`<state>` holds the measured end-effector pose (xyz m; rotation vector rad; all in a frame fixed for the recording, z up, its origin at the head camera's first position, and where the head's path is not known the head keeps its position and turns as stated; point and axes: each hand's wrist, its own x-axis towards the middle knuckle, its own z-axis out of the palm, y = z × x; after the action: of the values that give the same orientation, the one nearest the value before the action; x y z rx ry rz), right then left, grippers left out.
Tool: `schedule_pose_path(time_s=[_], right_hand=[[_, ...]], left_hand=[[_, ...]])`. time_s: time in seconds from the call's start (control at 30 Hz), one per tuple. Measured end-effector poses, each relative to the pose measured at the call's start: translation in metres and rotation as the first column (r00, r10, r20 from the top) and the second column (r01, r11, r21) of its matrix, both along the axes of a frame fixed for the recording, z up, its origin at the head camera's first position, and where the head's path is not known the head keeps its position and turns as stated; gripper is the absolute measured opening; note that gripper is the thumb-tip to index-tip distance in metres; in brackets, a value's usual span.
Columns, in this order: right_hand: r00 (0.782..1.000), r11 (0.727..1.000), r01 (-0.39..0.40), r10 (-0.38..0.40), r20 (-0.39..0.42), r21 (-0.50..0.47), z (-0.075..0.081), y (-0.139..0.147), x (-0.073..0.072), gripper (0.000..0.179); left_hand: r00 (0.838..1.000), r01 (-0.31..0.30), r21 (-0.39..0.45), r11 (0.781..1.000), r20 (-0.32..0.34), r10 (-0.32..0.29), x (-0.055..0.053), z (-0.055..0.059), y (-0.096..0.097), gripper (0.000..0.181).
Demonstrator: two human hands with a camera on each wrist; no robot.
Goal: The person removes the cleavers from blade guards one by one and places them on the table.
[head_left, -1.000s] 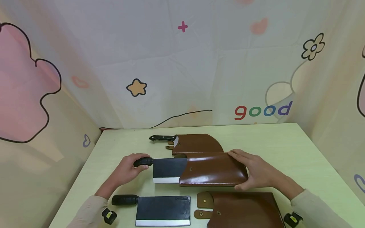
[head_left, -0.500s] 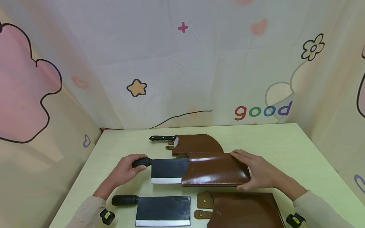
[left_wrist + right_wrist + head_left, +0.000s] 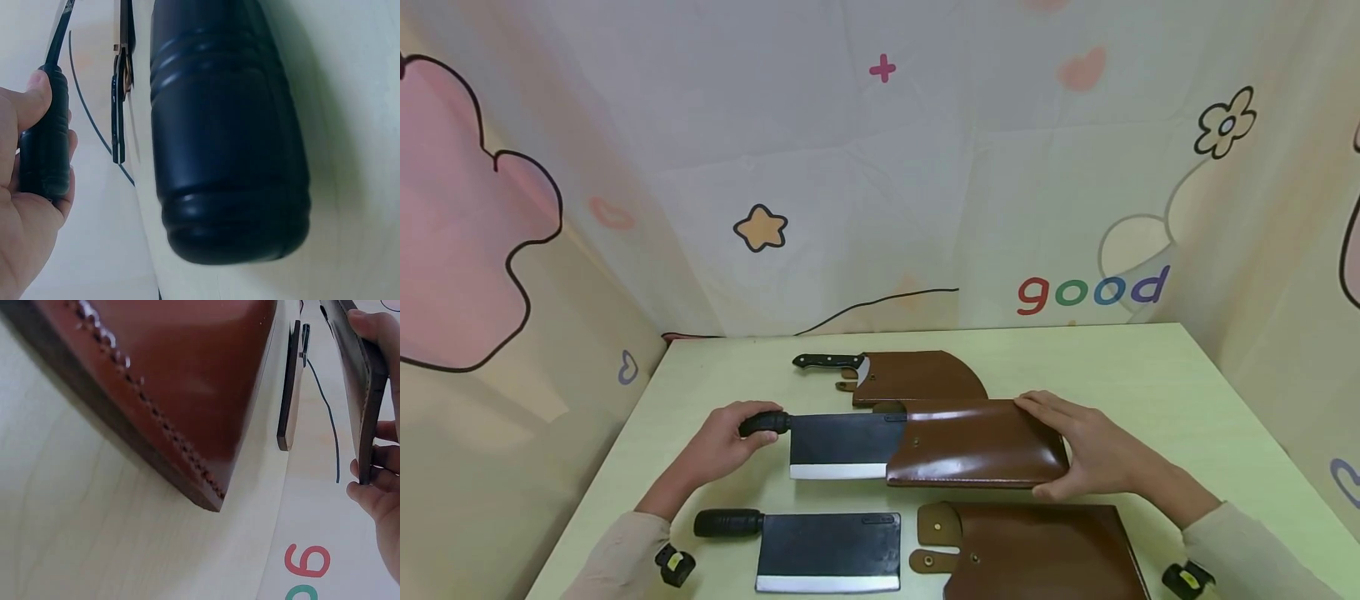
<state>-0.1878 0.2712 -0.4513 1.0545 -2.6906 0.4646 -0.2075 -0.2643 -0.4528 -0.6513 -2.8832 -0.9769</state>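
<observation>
Left hand (image 3: 728,442) has fingers clamped on the middle cleaver (image 3: 838,440), right hand (image 3: 1097,446) on its brown sheath (image 3: 981,446); more cleaver shows left of the sheath than a moment ago, unsheathing apparently partway

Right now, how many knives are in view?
3: a part-sheathed knife in the left hand; a bare knife on the near side of the table; a third knife at the back, blade mostly sheathed. The front sheath could hide another.

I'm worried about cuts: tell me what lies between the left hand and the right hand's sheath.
The held cleaver's bare blade lies between left hand and sheath in the head view.
</observation>
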Motion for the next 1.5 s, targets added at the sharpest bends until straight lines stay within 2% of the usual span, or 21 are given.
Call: schedule_pose_path(time_s=[0.23,0.87,1.07,1.33,1.5], right_hand=[[1.0,1.0,0.011,-0.011,0.002,0.001,0.002,0.004,0.003,0.113],[0.999,0.999,0.039,-0.039,0.036,-0.009,-0.001,0.013,0.008,0.11],[0.999,0.999,0.038,-0.038,0.017,-0.022,0.002,0.019,0.01,0.11],[0.997,0.998,0.069,-0.068,0.036,-0.016,0.006,0.026,0.011,0.109],[0.997,0.997,0.076,-0.075,0.021,-0.015,0.005,0.031,0.012,0.109]], left_hand=[[1.0,0.009,-0.011,1.0,-0.021,-0.009,0.0,0.003,-0.002,0.039],[0.998,-0.012,0.007,1.0,0.055,0.011,0.0,0.0,-0.014,0.039],[0.998,-0.021,0.007,1.0,0.055,0.021,0.0,0.001,-0.021,0.038],[0.997,-0.042,0.003,0.999,0.065,0.042,0.001,0.002,-0.028,0.039],[0.996,-0.039,-0.008,0.999,0.077,0.039,0.001,-0.002,-0.031,0.038]])
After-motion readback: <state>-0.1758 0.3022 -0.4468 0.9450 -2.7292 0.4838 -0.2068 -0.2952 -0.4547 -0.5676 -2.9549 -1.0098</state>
